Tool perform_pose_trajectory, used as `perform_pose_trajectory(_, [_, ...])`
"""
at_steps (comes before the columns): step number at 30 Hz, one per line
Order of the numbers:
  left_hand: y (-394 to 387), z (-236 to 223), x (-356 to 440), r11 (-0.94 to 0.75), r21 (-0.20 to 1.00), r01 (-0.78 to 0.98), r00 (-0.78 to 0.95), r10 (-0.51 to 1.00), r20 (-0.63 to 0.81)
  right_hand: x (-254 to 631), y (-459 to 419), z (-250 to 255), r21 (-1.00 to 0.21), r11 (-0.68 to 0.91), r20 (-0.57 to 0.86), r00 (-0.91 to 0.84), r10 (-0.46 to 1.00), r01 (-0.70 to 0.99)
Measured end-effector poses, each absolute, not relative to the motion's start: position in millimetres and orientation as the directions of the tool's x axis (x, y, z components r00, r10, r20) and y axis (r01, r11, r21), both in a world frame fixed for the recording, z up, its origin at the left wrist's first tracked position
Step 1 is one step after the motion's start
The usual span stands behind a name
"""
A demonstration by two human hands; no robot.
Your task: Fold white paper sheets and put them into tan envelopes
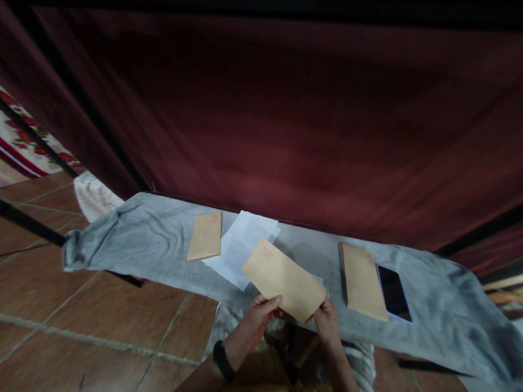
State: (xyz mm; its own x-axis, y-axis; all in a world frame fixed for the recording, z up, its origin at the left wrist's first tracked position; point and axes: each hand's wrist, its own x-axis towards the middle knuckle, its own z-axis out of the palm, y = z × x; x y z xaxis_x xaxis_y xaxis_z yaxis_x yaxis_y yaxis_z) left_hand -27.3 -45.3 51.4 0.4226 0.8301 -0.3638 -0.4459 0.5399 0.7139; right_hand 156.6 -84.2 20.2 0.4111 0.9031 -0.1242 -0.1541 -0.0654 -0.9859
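Envelope (286, 280) by cloth's (441, 299) near edge

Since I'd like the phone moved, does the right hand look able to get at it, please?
Probably: the phone lies uncovered, though the right hand holds an envelope and would likely cross the low envelope pile.

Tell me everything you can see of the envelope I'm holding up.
The envelope is tan, oblong and paper-looking, with a small, faint reddish mark near its far left corner, too blurred to read. It is held above the grey cloth, slanting from far left to near right and partly covering the white sheets. The left hand grips its near edge, thumb on top; the right hand holds its near right end. I can't tell whether it is sealed.
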Motion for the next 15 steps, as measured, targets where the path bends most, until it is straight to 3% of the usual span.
perform_pose_trajectory(9, [-52.6,32.6,-34.6,0.664,0.496,-0.56,0.425,0.744,-0.516,174.7,-90.7,38.3,-0.994,-0.023,-0.065,0.406,0.912,-0.109])
perform_pose_trajectory(15, [-37.3,48.1,-41.9,0.538,0.617,-0.574,0.317,0.841,-0.438,173.3,-90.7,56.5,-0.991,-0.041,-0.083,0.344,0.935,-0.128])
